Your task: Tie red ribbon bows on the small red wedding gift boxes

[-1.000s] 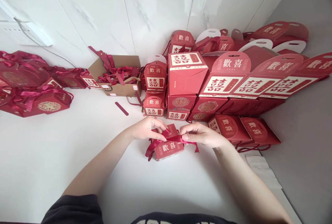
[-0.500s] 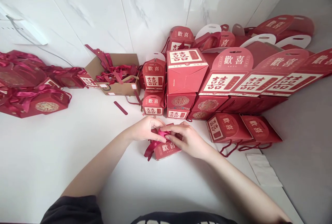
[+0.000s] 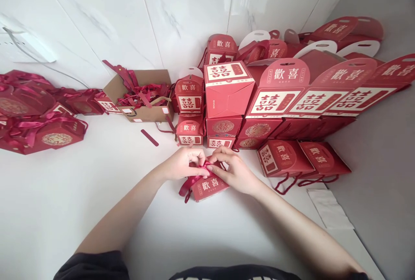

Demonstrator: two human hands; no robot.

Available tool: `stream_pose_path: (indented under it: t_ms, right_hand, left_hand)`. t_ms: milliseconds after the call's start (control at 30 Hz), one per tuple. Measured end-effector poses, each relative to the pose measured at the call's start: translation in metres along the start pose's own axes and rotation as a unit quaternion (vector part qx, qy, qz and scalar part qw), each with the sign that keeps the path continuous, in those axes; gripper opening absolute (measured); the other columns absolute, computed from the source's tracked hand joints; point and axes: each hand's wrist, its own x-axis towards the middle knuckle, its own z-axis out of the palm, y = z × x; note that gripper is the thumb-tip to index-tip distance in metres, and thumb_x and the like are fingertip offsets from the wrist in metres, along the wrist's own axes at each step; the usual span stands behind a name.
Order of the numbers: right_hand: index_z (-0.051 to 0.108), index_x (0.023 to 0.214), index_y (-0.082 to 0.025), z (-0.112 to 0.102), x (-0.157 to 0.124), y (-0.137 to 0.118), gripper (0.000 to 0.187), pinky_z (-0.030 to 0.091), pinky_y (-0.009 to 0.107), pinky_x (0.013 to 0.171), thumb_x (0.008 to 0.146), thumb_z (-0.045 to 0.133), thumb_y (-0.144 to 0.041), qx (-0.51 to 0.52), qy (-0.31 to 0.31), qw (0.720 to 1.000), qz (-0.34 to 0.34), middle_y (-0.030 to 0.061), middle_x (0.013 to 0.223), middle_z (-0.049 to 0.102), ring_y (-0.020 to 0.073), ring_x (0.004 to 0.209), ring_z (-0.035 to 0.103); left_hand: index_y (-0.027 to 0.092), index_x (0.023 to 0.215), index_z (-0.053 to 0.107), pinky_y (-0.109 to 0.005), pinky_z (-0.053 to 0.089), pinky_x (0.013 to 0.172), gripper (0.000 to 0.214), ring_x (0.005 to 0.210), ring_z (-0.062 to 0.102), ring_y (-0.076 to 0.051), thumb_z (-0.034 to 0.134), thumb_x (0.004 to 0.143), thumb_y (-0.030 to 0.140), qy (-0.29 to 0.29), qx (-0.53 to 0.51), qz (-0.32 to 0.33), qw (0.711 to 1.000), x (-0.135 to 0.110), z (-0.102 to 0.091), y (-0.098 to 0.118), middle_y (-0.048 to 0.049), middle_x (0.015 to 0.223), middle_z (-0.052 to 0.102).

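A small red gift box (image 3: 210, 188) with pale Chinese characters lies on the white table in front of me. Across its top runs a dark pink satin ribbon (image 3: 191, 182), one end trailing off to the left. My left hand (image 3: 186, 162) pinches the ribbon between thumb and fingers over the box. Close against it on the right, my right hand (image 3: 231, 171) grips the same ribbon with thumb and fingertips. The fingers partly cover the ribbon's middle, so the form of the knot or loop there cannot be made out.
Stacked red gift boxes (image 3: 275, 103) line the wall behind and to the right. A cardboard box (image 3: 151, 115) of ribbons stands back left, a loose red strip (image 3: 149, 138) before it. Ribboned hexagonal boxes (image 3: 61, 137) sit far left; white paper (image 3: 329, 208) lies at right.
Both hands stay over the gift box. The fingertips have shifted on the ribbon, and its pink part between them looks smaller and more bunched. The view has moved slightly.
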Motion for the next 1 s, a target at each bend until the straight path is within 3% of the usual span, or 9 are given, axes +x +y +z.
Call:
stream_pose_path:
  t_ms: [200, 467, 667, 833, 1000]
  right_hand:
    - [0.066, 0.09, -0.02, -0.007, 0.002, 0.004, 0.009, 0.046, 0.033, 0.082, 0.091, 0.058, -0.025, 0.015, -0.005, 0.996, -0.083, 0.0056, 0.092, 0.063, 0.0175, 0.086, 0.059]
    - [0.066, 0.087, -0.022, 0.003, 0.003, 0.01, 0.007, 0.045, 0.036, 0.08, 0.091, 0.06, -0.025, -0.006, 0.017, 0.984, -0.178, 0.0038, 0.08, 0.071, 0.0175, 0.077, 0.063]
    - [0.069, 0.094, -0.023, -0.008, 0.002, 0.016, 0.013, 0.043, 0.034, 0.084, 0.092, 0.057, -0.017, -0.055, -0.06, 0.964, -0.255, 0.0042, 0.093, 0.073, 0.0169, 0.09, 0.064]
    - [0.069, 0.094, -0.024, -0.012, 0.001, 0.015, 0.013, 0.043, 0.035, 0.084, 0.092, 0.057, -0.02, -0.084, -0.073, 0.962, -0.25, 0.0039, 0.096, 0.072, 0.0185, 0.091, 0.061]
    - [0.061, 0.092, -0.024, -0.011, 0.001, 0.006, 0.008, 0.042, 0.036, 0.087, 0.089, 0.058, -0.018, -0.07, -0.09, 0.978, -0.174, 0.003, 0.091, 0.068, 0.0184, 0.087, 0.06]
  left_hand:
    - [0.016, 0.079, 0.048, -0.024, 0.043, 0.058, 0.026, 0.067, 0.06, -0.012, 0.067, 0.082, 0.033, -0.034, -0.023, -0.02, 0.999, 0.0, -0.006, 0.001, -0.0028, 0.08, 0.064]
    - [0.015, 0.074, 0.049, -0.024, 0.044, 0.065, 0.023, 0.075, 0.06, -0.013, 0.066, 0.083, 0.029, -0.063, -0.027, -0.016, 0.997, 0.001, -0.009, 0.003, -0.0015, 0.079, 0.061]
    - [0.015, 0.08, 0.052, -0.023, 0.04, 0.06, 0.022, 0.067, 0.054, -0.011, 0.062, 0.085, 0.034, -0.056, -0.01, -0.015, 0.998, 0.001, -0.008, 0.003, -0.0009, 0.077, 0.059]
    - [0.016, 0.079, 0.052, -0.024, 0.041, 0.062, 0.021, 0.069, 0.053, -0.011, 0.066, 0.08, 0.032, -0.024, 0.052, 0.002, 0.998, -0.001, -0.002, 0.007, 0.0018, 0.075, 0.055]
    - [0.018, 0.078, 0.053, -0.026, 0.044, 0.067, 0.018, 0.075, 0.055, -0.014, 0.068, 0.075, 0.027, -0.001, 0.141, 0.032, 0.989, -0.006, 0.003, 0.016, 0.0004, 0.08, 0.058]
